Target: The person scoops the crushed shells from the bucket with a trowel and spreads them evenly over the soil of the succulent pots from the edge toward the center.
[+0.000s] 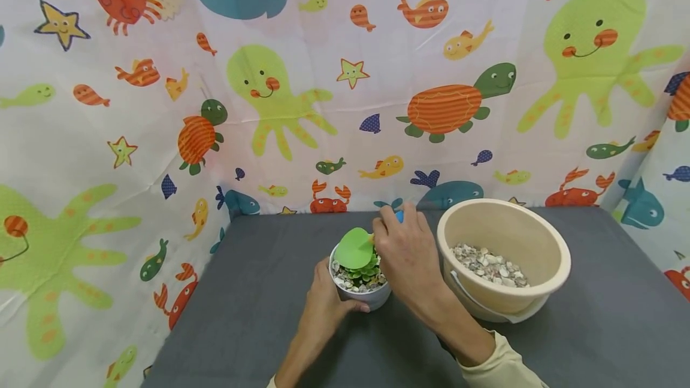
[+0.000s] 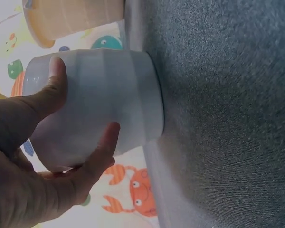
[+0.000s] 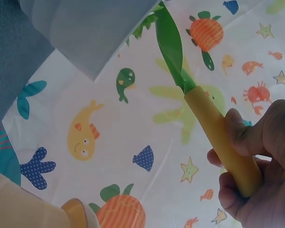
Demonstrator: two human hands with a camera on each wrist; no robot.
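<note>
A white pot (image 1: 377, 299) stands on the dark grey table, holding a leafy green plant (image 1: 368, 273) with pale stone chips around it. My left hand (image 1: 321, 304) grips the pot from its left side, thumb and fingers spread round the wall. In my right hand (image 1: 408, 256) is a small garden trowel (image 3: 218, 137), gripped by its yellow handle. The trowel's green blade (image 1: 354, 248) lies over the far left part of the pot, at the rim, and covers some of the plant.
To the right of the pot stands a cream bucket (image 1: 471, 303) with a handle hanging at its front. Pale stone chips (image 1: 493, 267) lie in its bottom. Behind the table hangs a cloth (image 1: 345, 35) printed with sea animals.
</note>
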